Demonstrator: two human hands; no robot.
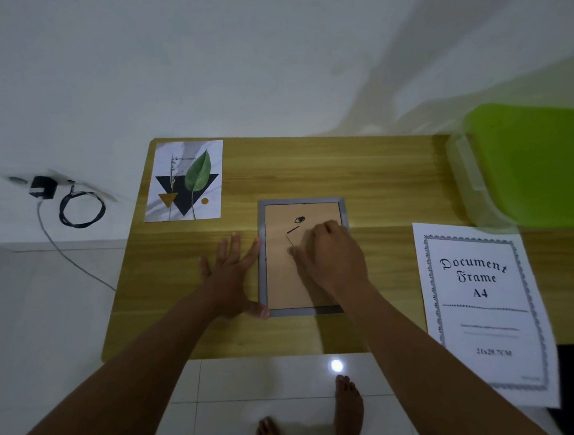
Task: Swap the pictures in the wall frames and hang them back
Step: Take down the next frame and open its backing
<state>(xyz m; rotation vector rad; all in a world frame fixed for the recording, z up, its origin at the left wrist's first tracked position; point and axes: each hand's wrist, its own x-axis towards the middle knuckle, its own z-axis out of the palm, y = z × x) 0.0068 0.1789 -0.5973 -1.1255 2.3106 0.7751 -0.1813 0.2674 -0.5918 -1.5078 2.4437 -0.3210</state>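
Left hand (233, 276) lies flat on the table (361, 177), grip released and fingers spread. Its fingertips touch the left rim of the grey frame (262, 281), and the thumb is at the frame's near-left corner. Right hand (329, 255) is down on the brown backing board (280, 279) with its fingers bent. It's blurred, so I cannot tell whether that grip pinches anything.

The frame lies face down in the middle of the table. Its long axis runs away from the person towards the wall, and the small black hanger (299, 219) is at the far end.

At the far-left corner is a leaf print (185, 180), lying face up. To the right a sheet reading "Document Frame A4" (481, 305) overhangs the near edge, and beyond it stands a green-lidded bin (532, 163).

The table is wood-grain and stands against a plain white wall. White floor tiles (257, 381) show below, with bare feet (348, 404) on them. A black charger (43, 188) and its coiled cable sit at the left.
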